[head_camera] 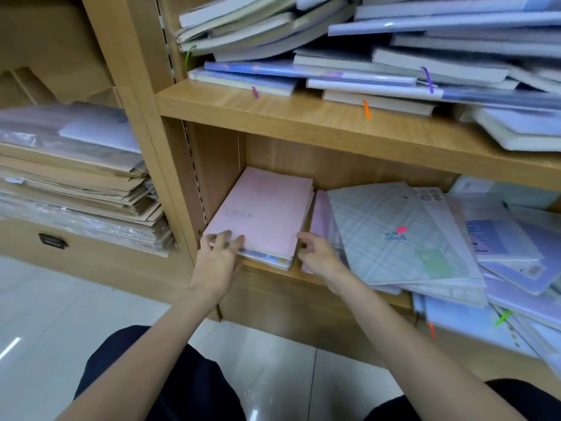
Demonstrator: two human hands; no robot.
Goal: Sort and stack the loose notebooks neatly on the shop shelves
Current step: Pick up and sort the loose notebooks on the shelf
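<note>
Both hands are at the pink notebook stack (261, 214). Left hand (220, 256) touches its front-left corner, fingers loose. Right hand (318, 256) hovers relaxed beside it.

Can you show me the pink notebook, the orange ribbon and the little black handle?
pink notebook (261, 208), head view, middle of its cover.
orange ribbon (366, 110), head view, its hanging end.
black handle (53, 240), head view, its middle.

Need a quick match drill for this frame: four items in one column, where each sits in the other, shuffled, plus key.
1. pink notebook stack
2. plaid notebook
3. orange ribbon marker
4. brown envelope pile

A. hangs over the upper shelf's front edge
B. left-hand bay, beyond the upright
C. lower shelf, far left, against the side panel
D. lower shelf, on top of the loose heap to the right

Pairs: 1-C, 2-D, 3-A, 4-B
</note>
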